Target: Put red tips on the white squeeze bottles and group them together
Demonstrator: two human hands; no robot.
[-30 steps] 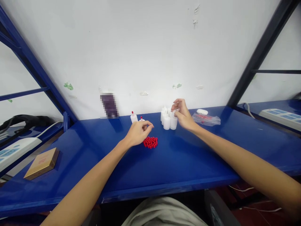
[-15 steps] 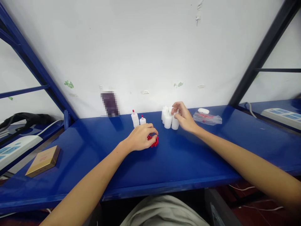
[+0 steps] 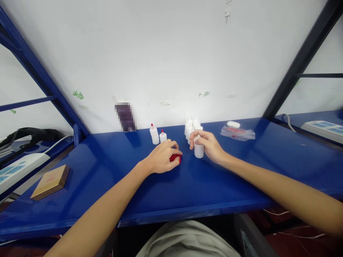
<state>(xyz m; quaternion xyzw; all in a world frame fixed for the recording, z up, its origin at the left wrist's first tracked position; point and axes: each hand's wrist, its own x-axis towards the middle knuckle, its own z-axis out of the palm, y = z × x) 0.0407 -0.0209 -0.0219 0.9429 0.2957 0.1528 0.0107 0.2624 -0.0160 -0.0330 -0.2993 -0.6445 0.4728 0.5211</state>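
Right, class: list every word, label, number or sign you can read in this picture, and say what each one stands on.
None can be read.
Brown flat box: a reddish mark on its lid, too small to read.
Power strip: bluish panels, no legible print.
Dark object by the wall: blurred out.
White bottle in the right hand: plain.
Red beads under the left hand: unmarked.

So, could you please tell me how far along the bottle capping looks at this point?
Two capped bottles with red tips stand together near the wall, so those look done. In hand: the right hand grips one uncapped white bottle, apart from the cluster, while the left hand rests on the pile of red caps. Left: the cluster of uncapped bottles behind, and most of the caps.
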